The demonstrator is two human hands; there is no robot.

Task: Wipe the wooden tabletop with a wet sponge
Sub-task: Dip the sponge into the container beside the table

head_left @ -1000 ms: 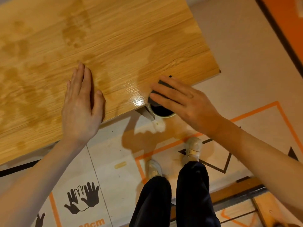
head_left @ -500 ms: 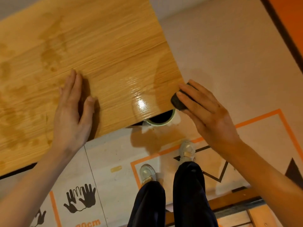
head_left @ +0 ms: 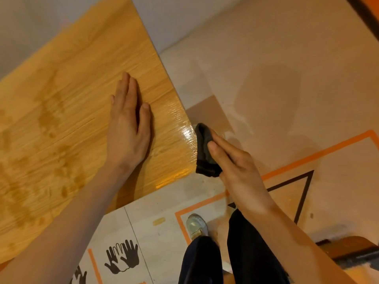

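The wooden tabletop [head_left: 71,103] fills the left half of the head view, with darker damp patches across it and a wet shine near its right corner. My left hand [head_left: 128,124] lies flat on the wood, fingers straight and together. My right hand [head_left: 235,165] holds a dark sponge [head_left: 204,152] against the table's right edge, thumb on the near face and fingers behind it. The sponge hangs off the side of the top, just past the shiny corner.
Beige floor with orange tape lines [head_left: 320,154] and a black triangle outline [head_left: 295,193] lies right of the table. My legs and a pale shoe [head_left: 195,226] stand below the corner. Black handprint marks [head_left: 122,256] sit on a white floor sheet. A wooden piece [head_left: 348,247] shows bottom right.
My right hand has carried the sponge off the near corner and round to the table's right edge. The view has swung left to right; the round container under the corner is no longer seen.
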